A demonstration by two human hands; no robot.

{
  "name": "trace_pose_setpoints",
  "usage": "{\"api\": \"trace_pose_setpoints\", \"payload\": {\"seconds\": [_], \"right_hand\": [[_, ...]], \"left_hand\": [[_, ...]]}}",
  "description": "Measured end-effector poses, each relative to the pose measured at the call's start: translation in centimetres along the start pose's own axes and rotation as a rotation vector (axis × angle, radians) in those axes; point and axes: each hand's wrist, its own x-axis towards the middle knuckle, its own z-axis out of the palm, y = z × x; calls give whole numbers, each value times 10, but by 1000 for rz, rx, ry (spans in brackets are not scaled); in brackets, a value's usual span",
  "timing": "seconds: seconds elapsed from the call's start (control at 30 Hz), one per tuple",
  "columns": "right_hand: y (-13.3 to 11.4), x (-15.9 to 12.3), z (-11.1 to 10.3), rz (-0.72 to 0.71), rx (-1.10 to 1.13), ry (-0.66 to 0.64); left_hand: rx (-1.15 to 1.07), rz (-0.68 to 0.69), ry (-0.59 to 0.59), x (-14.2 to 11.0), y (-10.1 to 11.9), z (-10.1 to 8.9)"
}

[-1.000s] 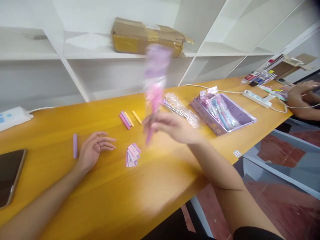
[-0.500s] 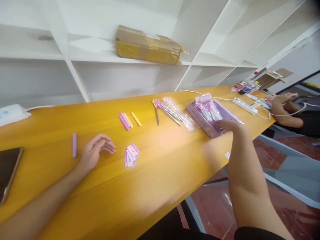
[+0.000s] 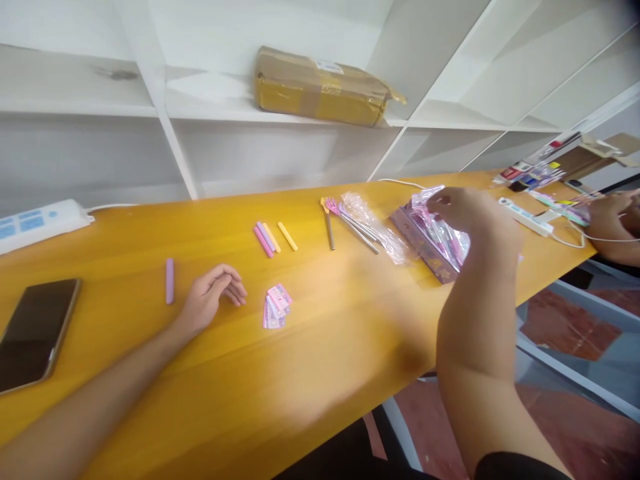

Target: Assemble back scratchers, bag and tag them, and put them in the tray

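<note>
My left hand rests on the yellow table, fingers loosely curled with nothing in them, beside a single purple stick. My right hand reaches over the purple stationery box and pinches the clear plastic packet of pens lying on it. Between the hands lie a small stack of pink cards, several pastel sticks, a few pens and a crumpled clear wrapper.
A dark phone lies at the near left, a white power strip behind it. A cardboard parcel sits on the white shelf. Another person's hand rests at the far right by a second power strip and small packets.
My right hand set the pink pens down on the table, swung right to the purple box and now grips the plastic packet there. My left hand has barely moved.
</note>
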Motion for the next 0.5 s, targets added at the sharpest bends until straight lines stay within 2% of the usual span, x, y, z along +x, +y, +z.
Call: {"api": "trace_pose_setpoints", "payload": {"seconds": [0.1, 0.17, 0.23, 0.33, 0.5], "right_hand": [[-46, -1, 5, -109, 95, -11], [-69, 6, 19, -170, 113, -81], [-85, 19, 38, -229, 41, -175], [-98, 42, 70, -293, -106, -261], [-102, 67, 112, -343, -189, -265]], "left_hand": [[11, 5, -19, 0, 1, 0], [20, 0, -22, -1, 2, 1], [20, -6, -16, -1, 4, 2], [16, -7, -4, -2, 5, 3], [31, -19, -13, -2, 5, 3]]}}
